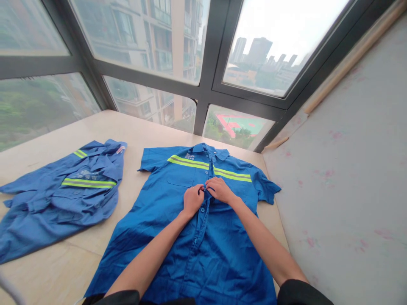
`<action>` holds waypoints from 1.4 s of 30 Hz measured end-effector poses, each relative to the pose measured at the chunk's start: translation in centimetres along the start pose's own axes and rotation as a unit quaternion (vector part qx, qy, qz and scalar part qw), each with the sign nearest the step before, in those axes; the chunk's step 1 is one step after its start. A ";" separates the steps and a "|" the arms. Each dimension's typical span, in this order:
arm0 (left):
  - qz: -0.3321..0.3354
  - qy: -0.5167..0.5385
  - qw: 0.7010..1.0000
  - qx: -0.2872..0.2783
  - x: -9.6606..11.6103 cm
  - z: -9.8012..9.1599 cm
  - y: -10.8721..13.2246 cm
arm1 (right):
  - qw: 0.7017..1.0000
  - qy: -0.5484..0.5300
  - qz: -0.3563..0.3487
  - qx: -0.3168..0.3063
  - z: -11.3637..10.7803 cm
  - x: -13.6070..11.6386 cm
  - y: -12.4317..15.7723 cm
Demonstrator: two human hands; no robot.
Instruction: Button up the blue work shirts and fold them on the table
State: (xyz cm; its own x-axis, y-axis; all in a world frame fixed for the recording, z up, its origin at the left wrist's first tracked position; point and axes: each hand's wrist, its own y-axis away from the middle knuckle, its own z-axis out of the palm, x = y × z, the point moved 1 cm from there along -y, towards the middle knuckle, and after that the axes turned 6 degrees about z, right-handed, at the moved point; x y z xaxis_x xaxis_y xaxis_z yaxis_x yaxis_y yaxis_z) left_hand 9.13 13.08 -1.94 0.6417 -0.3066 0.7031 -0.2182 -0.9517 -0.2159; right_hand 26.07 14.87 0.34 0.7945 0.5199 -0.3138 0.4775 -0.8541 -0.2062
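A blue short-sleeved shirt with yellow-green and grey stripes lies spread out, its collar toward the window. My left hand pinches the front edge of the shirt near the middle of the chest. Right beside it, my right hand pinches the same front opening, the fingertips of both hands almost touching. Below my hands, buttons show along the front strip. Above them the front is parted slightly under the collar. The exact bit of cloth or button between my fingers is too small to make out.
A second blue shirt with similar stripes lies rumpled at the left on the pale surface. Windows with dark frames stand behind. A white wall with faint pink flowers rises at the right. A pale cable-like thing shows at the lower left.
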 end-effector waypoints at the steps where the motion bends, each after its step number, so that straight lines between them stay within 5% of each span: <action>1: 0.000 0.004 1.000 -0.001 0.0 0.0 0.0 | 1.000 -0.006 0.015 0.011 0.1 0.0 0.1; 8: -0.013 0.007 1.000 -0.005 0.2 -0.2 0.0 | 0.993 -0.063 0.091 0.040 1.8 0.2 1.0; 15: -0.027 0.005 1.000 -0.014 0.2 -0.2 0.0 | 0.985 -0.165 0.052 -0.028 0.7 1.0 1.0; 23: -0.010 -0.022 0.999 -0.021 0.5 -0.4 -0.1 | 0.991 -0.034 0.032 -0.123 -1.3 1.7 0.2; 32: 0.015 -0.039 0.999 -0.015 0.5 -0.4 -0.1 | 0.994 -0.072 0.033 -0.079 -1.1 1.3 0.0; 36: 0.037 -0.101 0.994 -0.035 0.7 -0.2 -0.2 | 0.995 -0.002 0.075 -0.071 -0.7 0.8 0.1; 42: -0.014 -0.101 0.990 -0.093 1.1 -0.5 -1.3 | 0.988 0.098 0.095 -0.069 -0.5 0.1 -0.4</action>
State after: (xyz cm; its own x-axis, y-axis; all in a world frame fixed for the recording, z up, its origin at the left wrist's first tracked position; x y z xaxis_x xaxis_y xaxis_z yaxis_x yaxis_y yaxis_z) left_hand 9.77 13.94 -0.57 0.7798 -0.2937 0.5529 -0.3166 -0.9469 -0.0565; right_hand 26.21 15.24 0.87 0.9255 0.3494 -0.1463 0.3491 -0.9366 -0.0288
